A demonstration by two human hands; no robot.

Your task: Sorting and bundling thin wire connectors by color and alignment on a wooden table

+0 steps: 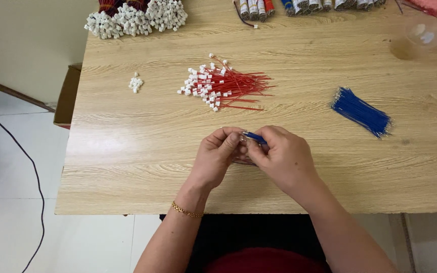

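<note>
Hands meet mid-table | right hand (284,156) pinches a blue wire (255,137), long axis pointing up-left toward the left hand (221,151) | left fingers curled shut, contents hidden | red wired connectors (223,86) lie beyond, loose blue wire bundle (361,112) to the right

Both forearms are bare to the bottom edge of the view, no sleeves showing. The left hand (217,154) has a thin gold chain bracelet (186,212) round its wrist, fine links, sitting snug. The right hand (281,156) wears nothing, no ring or watch visible. Below the table edge there's dark clothing (249,230) and a dark red garment (259,260) beneath it.
</note>
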